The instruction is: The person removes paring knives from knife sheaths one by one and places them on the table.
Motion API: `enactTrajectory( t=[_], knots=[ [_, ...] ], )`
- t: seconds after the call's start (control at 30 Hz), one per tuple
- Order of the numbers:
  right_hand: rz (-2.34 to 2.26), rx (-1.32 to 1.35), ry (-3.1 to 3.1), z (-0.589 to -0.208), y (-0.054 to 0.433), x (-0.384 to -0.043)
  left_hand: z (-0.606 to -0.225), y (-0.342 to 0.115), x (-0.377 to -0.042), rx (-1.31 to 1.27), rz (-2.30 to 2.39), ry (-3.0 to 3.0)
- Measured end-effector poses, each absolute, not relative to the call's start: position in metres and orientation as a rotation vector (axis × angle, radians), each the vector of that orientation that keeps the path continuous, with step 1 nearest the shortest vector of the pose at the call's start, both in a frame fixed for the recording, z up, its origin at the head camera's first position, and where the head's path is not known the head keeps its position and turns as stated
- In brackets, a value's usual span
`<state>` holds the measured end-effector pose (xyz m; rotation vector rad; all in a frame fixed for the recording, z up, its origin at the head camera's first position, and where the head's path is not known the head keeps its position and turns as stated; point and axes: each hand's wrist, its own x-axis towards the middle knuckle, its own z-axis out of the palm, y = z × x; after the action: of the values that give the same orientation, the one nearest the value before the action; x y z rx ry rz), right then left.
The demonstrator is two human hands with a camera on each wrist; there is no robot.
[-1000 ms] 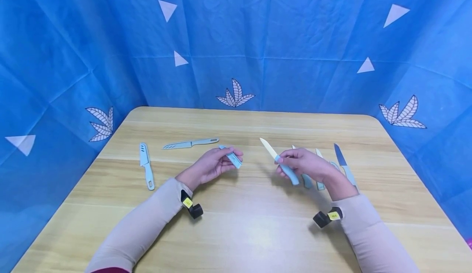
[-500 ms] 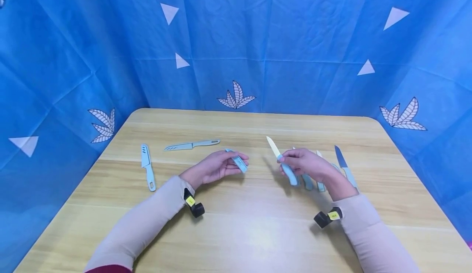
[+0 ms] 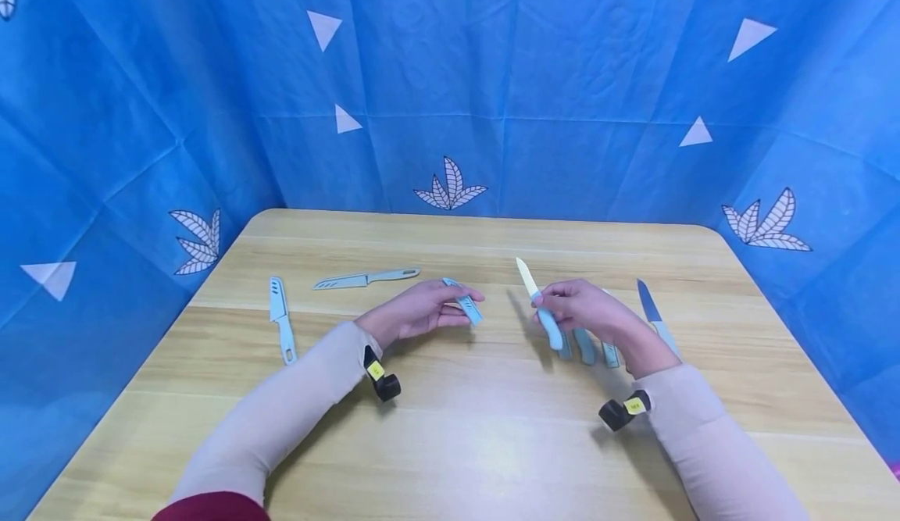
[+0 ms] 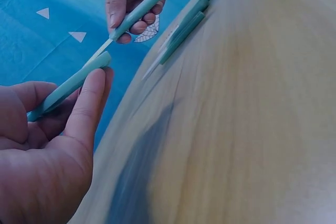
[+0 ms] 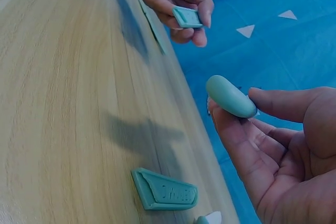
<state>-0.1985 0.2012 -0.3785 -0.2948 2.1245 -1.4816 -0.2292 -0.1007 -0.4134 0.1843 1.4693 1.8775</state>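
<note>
Fingers of the left hand (image 3: 427,312) pinched a light-blue sheath (image 3: 464,307), held up off the wooden table (image 3: 422,443); those of the right hand (image 3: 582,308) gripped a pale-bladed knife (image 3: 550,332) by its handle, blade bare, tip angled away from the person; in the head view the two stood apart with a gap between, though the left wrist view showed them overlapping, an effect of the angle; progress, judged from the layout: a covered knife (image 3: 283,319) lay at the far left, a second covered knife (image 3: 366,279) lay crosswise behind the left hand, and both looked finished; the pair in hand looked midway, lifted but not yet joined; on the right, work seemed left over: a dark-bladed knife (image 3: 653,308) lay uncovered beyond the right wrist; a loose sheath (image 5: 167,192) lay flat near that hand, with a curved handle (image 3: 583,347) beside it; a white blade (image 5: 214,217) just showed at the lower edge of the right wrist view; exact count there uncertain, the hand hiding part of the group.
</note>
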Motion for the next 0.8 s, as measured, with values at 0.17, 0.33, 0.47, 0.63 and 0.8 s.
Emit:
enactTrajectory(
  t=[0.17, 0.33, 0.47, 0.63, 0.8],
  knots=[
    [-1.473, -0.26, 2.126, -0.379, 0.2, -0.2, -0.412, -0.095, -0.234, 0.209, 1.849, 1.491],
    [-1.459, -0.255, 2.133, -0.378, 0.198, -0.201, -0.413, -0.09, -0.24, 0.191, 1.83, 1.5],
    [-1.453, -0.254, 2.138, -0.378, 0.197, -0.201, -0.413, -0.084, -0.245, 0.187, 1.805, 1.531],
    [-1.444, -0.228, 2.146, -0.381, 0.196, -0.203, -0.411, -0.078, -0.25, 0.198, 1.76, 1.581],
    [-1.436, -0.19, 2.145, -0.384, 0.196, -0.206, -0.414, -0.075, -0.255, 0.206, 1.725, 1.594]
  ],
)
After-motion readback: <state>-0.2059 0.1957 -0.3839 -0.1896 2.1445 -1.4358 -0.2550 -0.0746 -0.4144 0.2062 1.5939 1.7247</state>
